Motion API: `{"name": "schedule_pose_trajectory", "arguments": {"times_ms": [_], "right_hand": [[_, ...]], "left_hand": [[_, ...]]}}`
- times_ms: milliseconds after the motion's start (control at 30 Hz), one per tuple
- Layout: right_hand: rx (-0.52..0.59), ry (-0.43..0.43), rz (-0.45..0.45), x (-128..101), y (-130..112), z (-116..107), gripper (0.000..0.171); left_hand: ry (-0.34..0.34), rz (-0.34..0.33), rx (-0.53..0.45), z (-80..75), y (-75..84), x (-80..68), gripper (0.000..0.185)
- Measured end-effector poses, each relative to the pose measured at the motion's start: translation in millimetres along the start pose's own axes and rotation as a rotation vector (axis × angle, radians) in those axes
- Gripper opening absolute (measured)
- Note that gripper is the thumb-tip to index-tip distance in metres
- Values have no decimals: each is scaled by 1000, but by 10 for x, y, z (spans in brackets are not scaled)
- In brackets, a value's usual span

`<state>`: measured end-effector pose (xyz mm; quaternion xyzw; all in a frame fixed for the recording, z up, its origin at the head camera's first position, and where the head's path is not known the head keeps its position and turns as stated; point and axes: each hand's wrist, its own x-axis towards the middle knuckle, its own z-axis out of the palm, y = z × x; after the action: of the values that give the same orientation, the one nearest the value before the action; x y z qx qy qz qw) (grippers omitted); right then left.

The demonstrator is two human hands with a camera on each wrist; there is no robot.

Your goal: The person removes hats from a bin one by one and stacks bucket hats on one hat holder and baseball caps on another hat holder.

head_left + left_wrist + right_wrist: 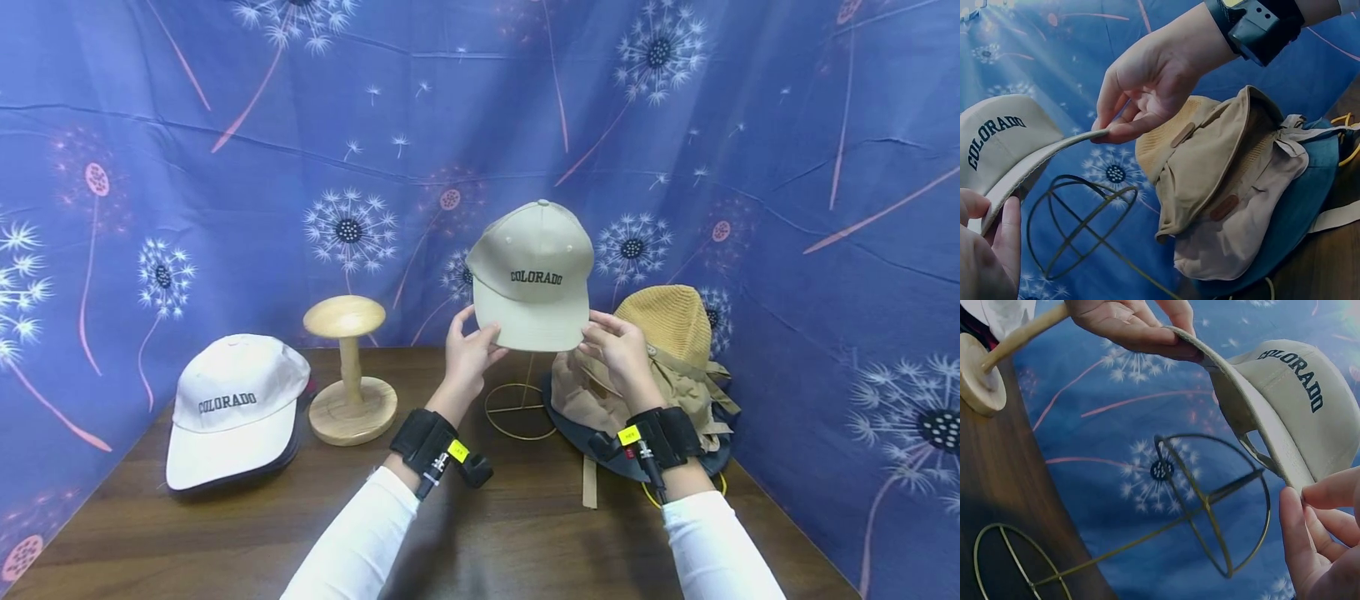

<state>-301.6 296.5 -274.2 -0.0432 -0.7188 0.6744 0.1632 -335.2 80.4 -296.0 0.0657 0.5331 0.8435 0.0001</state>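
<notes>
A blue cloth backdrop (225, 167) printed with white dandelion heads hangs behind and beside a dark wooden worktop (510, 533). Seen from the head camera, a person in white sleeves holds a beige cap (534, 275) lettered COLORADO up in the air above the middle of the worktop. The left hand (467, 354) pinches the left edge of the cap's brim between thumb and fingers, and the right hand (618, 350) pinches the right edge the same way. Each wrist wears a black strap with a yellow tag.

Directly below the cap, a thin wire hat stand (521, 404) rests on the worktop; this view shows only its round base and stem. To the left stand a wooden mushroom-shaped hat stand (347, 371) and, further left, a white cap (234, 408), also lettered COLORADO, lying on top of a darker one. To the right lies a pile of sun hats (660, 375), a woven straw crown on top of tan fabric and a dark blue brim.

The left wrist camera shows the wire stand's rounded dome just under the brim, apart from the cap, with the right hand's fingertips clamped on the brim edge. The right wrist camera shows the whole wire stand, base ring to dome, and the hollow underside of the cap above it.
</notes>
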Motion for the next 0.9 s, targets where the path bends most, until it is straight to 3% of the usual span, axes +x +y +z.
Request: {"name": "schedule_pose_trajectory", "arguments": {"times_ms": [433, 667, 900], "right_hand": [[9, -4, 34, 86, 217, -81, 52], [34, 3, 70, 35, 260, -117, 51], [-8, 40, 131, -19, 382, -123, 49]], "left_hand": [[13, -80, 4, 21, -244, 92, 60], [21, -112, -31, 16, -350, 41, 59], [28, -154, -42, -44, -493, -1, 61]]}}
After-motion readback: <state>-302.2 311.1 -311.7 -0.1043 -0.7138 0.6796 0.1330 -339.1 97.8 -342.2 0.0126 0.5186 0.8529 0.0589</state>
